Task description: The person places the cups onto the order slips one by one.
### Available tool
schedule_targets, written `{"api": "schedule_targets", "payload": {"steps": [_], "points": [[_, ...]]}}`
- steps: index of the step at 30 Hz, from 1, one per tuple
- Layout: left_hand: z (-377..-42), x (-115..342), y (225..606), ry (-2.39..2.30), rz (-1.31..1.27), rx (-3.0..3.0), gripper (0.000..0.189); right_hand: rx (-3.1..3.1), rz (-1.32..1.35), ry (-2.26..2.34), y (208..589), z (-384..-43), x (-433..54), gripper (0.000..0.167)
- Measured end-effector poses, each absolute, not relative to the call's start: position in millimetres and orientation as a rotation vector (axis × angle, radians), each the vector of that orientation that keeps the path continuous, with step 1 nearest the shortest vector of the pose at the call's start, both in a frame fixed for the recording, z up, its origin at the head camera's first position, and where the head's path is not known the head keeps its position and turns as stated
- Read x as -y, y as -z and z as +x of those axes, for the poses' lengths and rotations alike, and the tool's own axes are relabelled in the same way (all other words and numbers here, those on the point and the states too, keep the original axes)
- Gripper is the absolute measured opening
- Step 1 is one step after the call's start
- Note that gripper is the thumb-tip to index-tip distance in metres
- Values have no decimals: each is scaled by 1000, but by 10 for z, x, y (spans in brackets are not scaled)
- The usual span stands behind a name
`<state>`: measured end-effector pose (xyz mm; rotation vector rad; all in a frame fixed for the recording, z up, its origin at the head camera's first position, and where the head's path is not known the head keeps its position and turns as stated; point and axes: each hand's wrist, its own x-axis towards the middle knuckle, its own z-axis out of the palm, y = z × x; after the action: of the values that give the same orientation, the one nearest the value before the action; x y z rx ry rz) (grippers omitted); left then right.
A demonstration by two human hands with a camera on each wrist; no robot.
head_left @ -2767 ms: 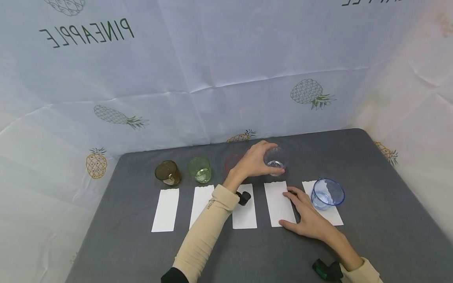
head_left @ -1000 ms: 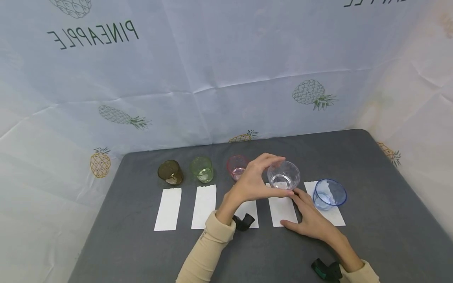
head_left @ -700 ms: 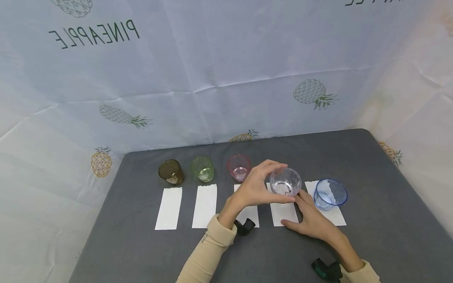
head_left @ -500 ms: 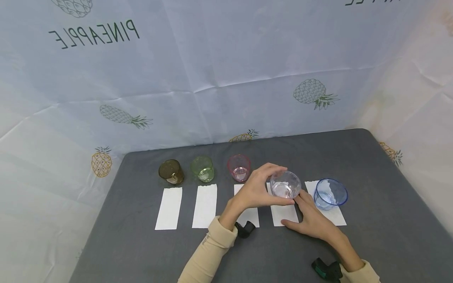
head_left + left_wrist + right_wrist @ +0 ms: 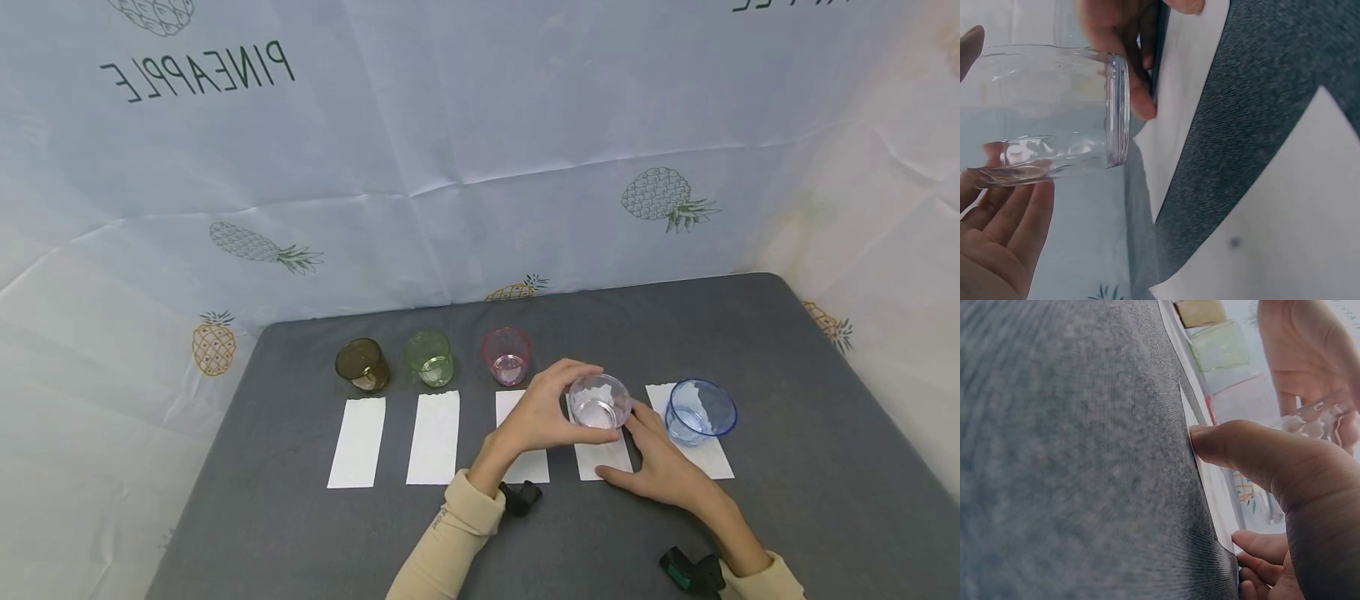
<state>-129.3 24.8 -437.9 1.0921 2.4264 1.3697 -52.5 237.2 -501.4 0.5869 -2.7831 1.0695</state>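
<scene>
My left hand (image 5: pixel 546 410) grips a clear drinking glass (image 5: pixel 600 407) by its sides, thumb on the near side and fingers on the far side. In the left wrist view, a narrow gap separates the base of the glass (image 5: pixel 1054 112) from a white paper strip (image 5: pixel 1179 94). My right hand (image 5: pixel 662 465) rests at the right edge of that strip (image 5: pixel 606 460), thumb and fingers spread apart. Its thumb (image 5: pixel 1235 444) touches the paper in the right wrist view. A blue-rimmed glass (image 5: pixel 699 412) stands on the rightmost strip (image 5: pixel 712 462), beside my right hand.
Brown (image 5: pixel 362 365), green (image 5: pixel 430 360) and pink glasses (image 5: pixel 507 357) stand along the back of the grey table (image 5: pixel 300 533). White strips lie in front of them, such as the leftmost strip (image 5: pixel 357 443). A pineapple-print curtain (image 5: pixel 450 125) hangs behind.
The clear glass, first at the back row in my left hand, has come forward and lower, over the fourth strip. The pink glass is uncovered. My right hand has barely moved.
</scene>
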Motion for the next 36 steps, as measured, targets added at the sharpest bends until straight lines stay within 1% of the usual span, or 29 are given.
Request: {"api": "schedule_targets", "payload": {"steps": [5, 29, 36], "points": [[-1283, -255, 4430, -1365, 1067, -2428, 75, 2756, 602, -1043, 5028, -528, -2375, 90], [-1280, -298, 4547, -1294, 1076, -2483, 78, 2786, 579, -1087, 5006, -537, -2366, 92], [-1251, -297, 4544, -1279, 1093, -2479, 84, 2790, 577, -1115, 5004, -532, -2364, 91]]}}
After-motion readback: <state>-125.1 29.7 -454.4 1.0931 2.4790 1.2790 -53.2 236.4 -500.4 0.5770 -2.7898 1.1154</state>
